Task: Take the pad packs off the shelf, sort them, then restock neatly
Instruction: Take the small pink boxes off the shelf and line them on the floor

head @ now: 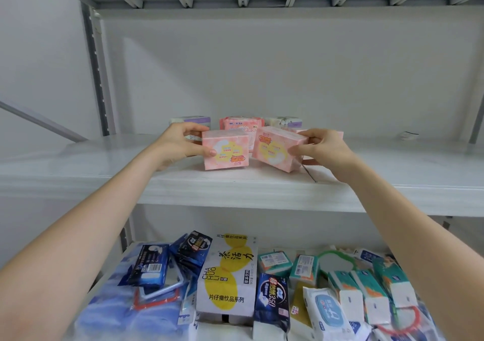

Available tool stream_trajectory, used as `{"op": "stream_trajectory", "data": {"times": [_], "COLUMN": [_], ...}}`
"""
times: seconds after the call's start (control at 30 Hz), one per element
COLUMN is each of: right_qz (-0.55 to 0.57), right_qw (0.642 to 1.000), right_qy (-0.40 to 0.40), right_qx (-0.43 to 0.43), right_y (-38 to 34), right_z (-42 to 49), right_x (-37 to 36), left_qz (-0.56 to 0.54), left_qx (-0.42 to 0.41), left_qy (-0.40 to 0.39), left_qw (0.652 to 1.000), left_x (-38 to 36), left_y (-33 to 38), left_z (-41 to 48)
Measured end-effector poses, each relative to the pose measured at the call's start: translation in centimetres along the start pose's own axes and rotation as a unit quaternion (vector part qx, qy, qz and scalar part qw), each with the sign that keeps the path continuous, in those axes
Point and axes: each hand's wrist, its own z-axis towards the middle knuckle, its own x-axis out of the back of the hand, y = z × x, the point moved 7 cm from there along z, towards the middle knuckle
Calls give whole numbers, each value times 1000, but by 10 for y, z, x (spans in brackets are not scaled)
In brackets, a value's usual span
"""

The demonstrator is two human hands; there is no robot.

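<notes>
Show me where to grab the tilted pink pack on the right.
Pinch its right end, coming from the right, as the right hand does. The tilted pink pad pack is a flat block with its wide printed face toward you, so a thumb in front and fingers behind span its thin depth. The upright pink pad pack in the left hand probably crowds its left side.
</notes>
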Motion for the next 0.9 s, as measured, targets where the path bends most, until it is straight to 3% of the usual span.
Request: {"op": "stream_trajectory", "data": {"times": [0.33,0.9], "right_qz": [80,132], "right_qw": [991,990], "right_qy": [100,45], "right_qx": [36,-5], "right_y": [-11,3], "right_z": [-65,-252], "right_x": [30,55], "left_qz": [-92,-106], "left_qx": [-44,35], "left_qy": [27,4], "left_qw": [994,994], "left_x": [-9,-75], "left_y": [30,46], "left_z": [-47,-251]}}
